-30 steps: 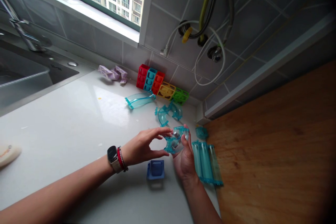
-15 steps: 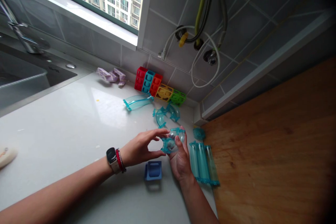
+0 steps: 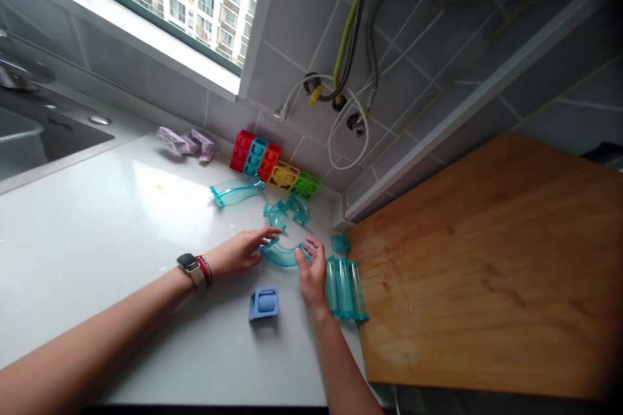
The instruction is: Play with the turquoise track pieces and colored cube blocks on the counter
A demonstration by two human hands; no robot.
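A curved clear teal tube piece (image 3: 282,256) lies between my two hands, low over the counter or resting on it; I cannot tell which. My left hand (image 3: 241,251), with a watch on its wrist, is at the tube's left end, thumb and fingers on either side. My right hand (image 3: 313,272) has its thumb and curled fingers about the right end. Just beyond are more curved teal pieces (image 3: 277,213). Nearer me stands a blue cube block (image 3: 264,303) with a rounded hollow.
Coloured blocks (image 3: 267,161) line the tiled wall beside a wavy teal track piece (image 3: 238,191) and a lilac faceted object (image 3: 185,142). Straight teal tubes (image 3: 343,288) and a small teal piece (image 3: 340,244) lie beside a wooden board (image 3: 477,279). At left is a sink (image 3: 73,139).
My hands have moved apart and lowered; the clear teal pieces they held bunched together now show as one curved tube between them. The view has shifted, bringing more of the wooden board into sight.
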